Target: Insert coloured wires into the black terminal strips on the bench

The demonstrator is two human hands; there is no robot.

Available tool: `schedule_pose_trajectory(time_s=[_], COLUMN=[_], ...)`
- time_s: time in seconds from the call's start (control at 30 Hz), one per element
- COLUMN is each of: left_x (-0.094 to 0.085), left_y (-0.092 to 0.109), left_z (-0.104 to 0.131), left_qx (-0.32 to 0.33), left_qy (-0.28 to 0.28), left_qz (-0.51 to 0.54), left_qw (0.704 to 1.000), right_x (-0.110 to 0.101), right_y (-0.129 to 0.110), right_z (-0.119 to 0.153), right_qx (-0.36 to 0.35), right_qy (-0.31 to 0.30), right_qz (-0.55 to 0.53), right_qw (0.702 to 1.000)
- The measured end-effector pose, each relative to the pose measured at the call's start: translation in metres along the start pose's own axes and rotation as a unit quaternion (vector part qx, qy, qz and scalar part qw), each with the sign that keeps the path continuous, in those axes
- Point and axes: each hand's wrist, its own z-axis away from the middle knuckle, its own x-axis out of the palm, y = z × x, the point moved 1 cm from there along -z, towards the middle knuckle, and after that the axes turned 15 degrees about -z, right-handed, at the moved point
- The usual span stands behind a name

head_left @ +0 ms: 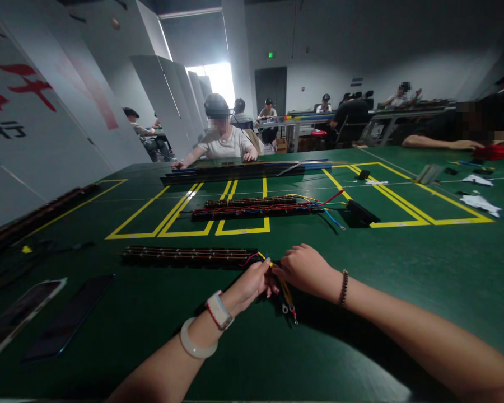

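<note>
On the green table (437, 274), the black strip (189, 256) lies between nine and ten o'clock from the hands, long axis running nine to three, its wired end pointing to three, where the left hand (250, 285) and curled right hand (308, 271) pinch wires (286, 292) whose ringed tips point to five.

Beyond the watch (220, 310), the left hand (250, 282) pinches, thumb (263, 268) on top, fingers (273, 287) curled beneath. To the watch's right, the right hand (306, 270) curls knuckles-up, its fingertips (279, 272) close to the left thumb. The left forearm (163, 369) slants back from the watch; the right forearm (407, 322) reaches in from its right.
</note>
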Motion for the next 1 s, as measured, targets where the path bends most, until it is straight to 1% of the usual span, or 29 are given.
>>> schedule_pose_trajectory(time_s=[0.07, 0.13, 0.2, 0.3, 0.4, 0.5, 0.63, 0.7, 0.83, 0.9, 1.0], left_x=[0.0, 0.0, -0.001, -0.002, -0.003, -0.003, -0.001, -0.001, -0.001, -0.001, -0.001], left_y=[0.001, 0.001, 0.0, -0.003, -0.005, -0.004, -0.002, -0.002, -0.003, -0.002, -0.001], left_z=[0.001, 0.001, 0.0, -0.002, -0.004, -0.003, -0.001, -0.001, -0.002, -0.002, -0.002], left_qx=[-0.005, -0.008, -0.007, -0.008, -0.023, -0.025, -0.013, -0.014, -0.014, -0.013, -0.011], left_qy=[0.002, 0.0, -0.008, -0.015, 0.002, 0.02, 0.008, 0.004, 0.002, -0.002, -0.01], left_qz=[-0.001, -0.004, -0.006, -0.01, -0.015, -0.02, -0.046, -0.06, -0.073, -0.069, -0.065], left_qw=[1.0, 1.0, 1.0, 1.0, 1.0, 0.999, 0.999, 0.998, 0.997, 0.998, 0.998], right_x=[0.003, 0.005, 0.006, 0.005, 0.004, 0.0, -0.001, 0.003, 0.019, 0.025, 0.029], right_y=[0.001, 0.001, 0.001, 0.001, 0.007, 0.019, 0.04, 0.049, 0.064, 0.067, 0.066], right_z=[0.0, 0.0, -0.001, -0.001, -0.002, -0.005, -0.013, -0.019, -0.029, -0.031, -0.028], right_qx=[0.02, 0.036, 0.043, 0.046, 0.048, 0.066, 0.086, 0.084, 0.069, 0.052, 0.018], right_qy=[-0.045, -0.077, -0.09, -0.088, -0.066, -0.026, 0.045, 0.069, 0.086, 0.099, 0.14], right_qz=[-0.012, -0.022, -0.028, -0.036, -0.03, 0.0, 0.038, 0.044, 0.034, 0.034, 0.048], right_qw=[0.999, 0.996, 0.995, 0.994, 0.996, 0.997, 0.995, 0.993, 0.993, 0.993, 0.989])
